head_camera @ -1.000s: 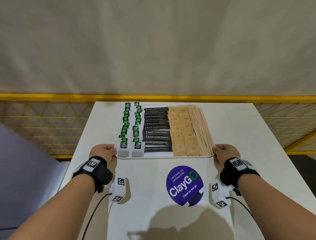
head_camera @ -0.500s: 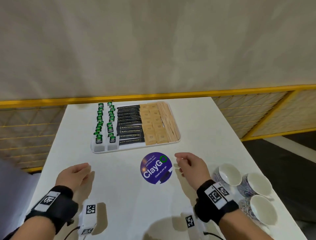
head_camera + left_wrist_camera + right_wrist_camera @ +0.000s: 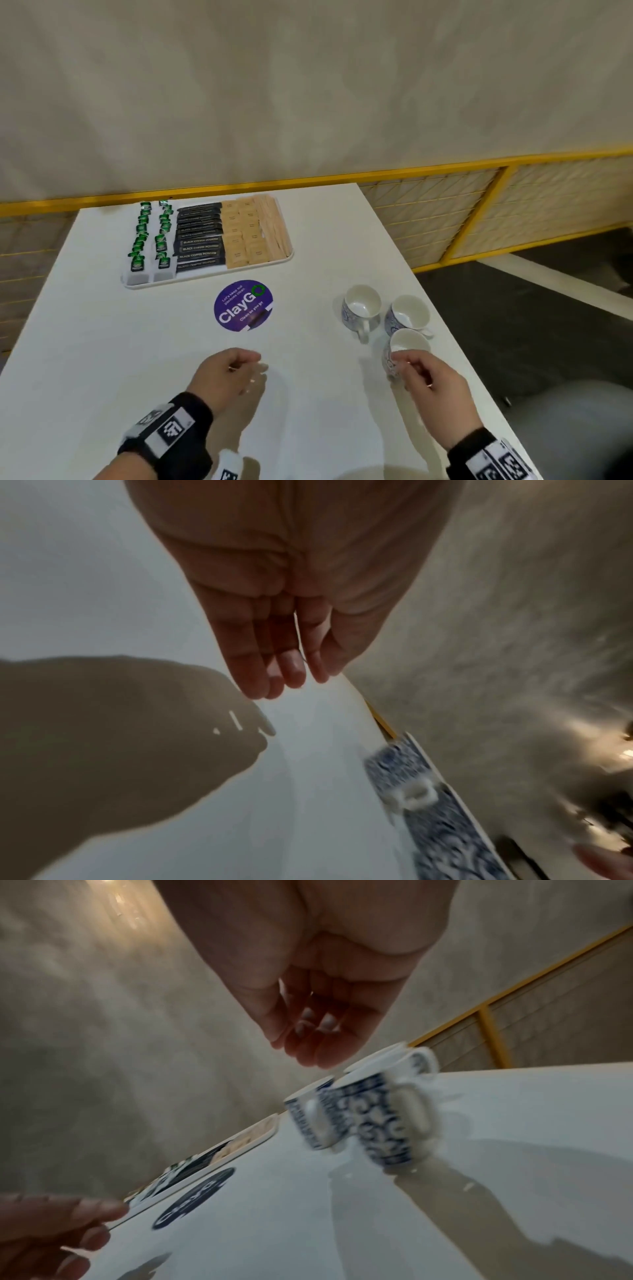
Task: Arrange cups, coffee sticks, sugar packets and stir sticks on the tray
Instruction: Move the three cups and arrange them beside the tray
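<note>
A white tray [image 3: 209,278] lies at the table's far left. It carries rows of green-labelled packets [image 3: 150,236], black coffee sticks [image 3: 200,240], brown sugar packets [image 3: 245,236] and wooden stir sticks [image 3: 274,226]. Three blue-patterned cups stand at the right: one [image 3: 361,306], a second [image 3: 407,313] and the nearest [image 3: 407,341]. My right hand [image 3: 402,365] is close to the nearest cup with loosely curled fingers; in the right wrist view the hand [image 3: 315,1042] hovers just above the cups [image 3: 383,1123], holding nothing. My left hand [image 3: 255,368] hangs relaxed over bare table, its fingers [image 3: 287,669] empty.
A round purple ClayGo sticker [image 3: 244,306] sits mid-table between tray and hands. The table's right edge runs just past the cups, with dark floor beyond. A yellow railing [image 3: 445,168] and a plain wall stand behind the table.
Both hands let go of the tray's ends and pulled back toward me. The view swung right, bringing the cups in, and my right hand moved over to the nearest cup.
</note>
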Demonstrator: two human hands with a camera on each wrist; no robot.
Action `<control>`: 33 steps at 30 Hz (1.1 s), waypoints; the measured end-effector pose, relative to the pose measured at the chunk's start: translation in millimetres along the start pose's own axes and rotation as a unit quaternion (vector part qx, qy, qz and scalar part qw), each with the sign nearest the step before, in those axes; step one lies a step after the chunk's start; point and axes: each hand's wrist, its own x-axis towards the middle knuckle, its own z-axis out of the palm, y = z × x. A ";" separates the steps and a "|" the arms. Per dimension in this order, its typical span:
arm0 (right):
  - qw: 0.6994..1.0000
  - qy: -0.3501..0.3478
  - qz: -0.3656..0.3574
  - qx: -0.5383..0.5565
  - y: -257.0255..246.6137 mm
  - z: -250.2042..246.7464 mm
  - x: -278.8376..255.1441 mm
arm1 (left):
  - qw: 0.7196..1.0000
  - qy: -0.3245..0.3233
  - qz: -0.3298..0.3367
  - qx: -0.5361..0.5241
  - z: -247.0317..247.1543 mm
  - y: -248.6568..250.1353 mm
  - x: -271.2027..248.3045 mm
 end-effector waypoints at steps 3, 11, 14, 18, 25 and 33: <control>0.999 0.032 0.036 -0.014 27.4 -23.8 -0.8 | 0.997 -0.058 0.047 0.027 54.6 33.2 9.1; 0.993 -0.024 0.105 -0.044 69.0 -26.9 8.2 | 0.989 -0.117 0.055 0.074 146.2 73.7 31.7; 0.992 -0.042 0.111 -0.034 76.3 -22.8 11.8 | 0.990 -0.120 0.026 0.070 158.6 75.2 33.3; 0.991 -0.063 0.114 -0.030 88.3 -19.4 16.5 | 0.992 -0.122 -0.025 0.031 169.2 77.8 36.5; 0.986 -0.081 0.140 0.041 92.6 -8.4 20.3 | 0.990 -0.112 -0.064 -0.058 180.5 77.7 45.2; 0.981 -0.092 0.147 0.092 84.5 9.2 20.8 | 0.984 -0.083 -0.033 -0.154 124.5 56.7 33.0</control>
